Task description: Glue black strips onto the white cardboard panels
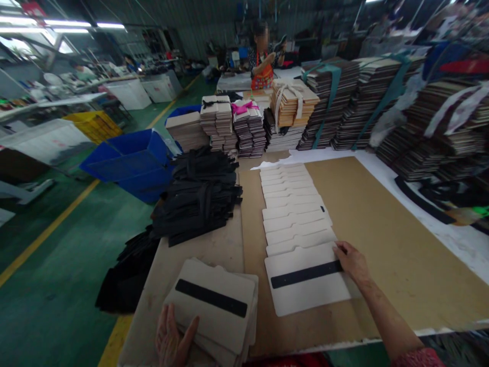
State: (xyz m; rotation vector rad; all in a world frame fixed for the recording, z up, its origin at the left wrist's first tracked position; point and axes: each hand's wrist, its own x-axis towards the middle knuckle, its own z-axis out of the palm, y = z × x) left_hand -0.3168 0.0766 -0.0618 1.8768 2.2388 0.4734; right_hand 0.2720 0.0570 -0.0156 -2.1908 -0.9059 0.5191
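Observation:
A beige panel (307,295) with rounded corners and a black strip (305,275) across it lies at the near end of a row of overlapping beige panels (294,211). At its upper right corner, my right hand (352,261) has its fingers closed on the edge, covering the strip's right end. To the left is a loose stack of similar panels (217,285), the top one bearing another black strip (211,297). My left hand (173,334) rests against this stack's lower left edge, fingers stretched out and thumb apart, touching the top panel.
Bundles of black strips (202,199) lie on the table's left side. Tied stacks of panels (250,125) line the back, with taller strapped stacks (328,97) at the right. Blue bins (130,158) stand on the floor at left. Across the table is a person in an orange apron (263,71).

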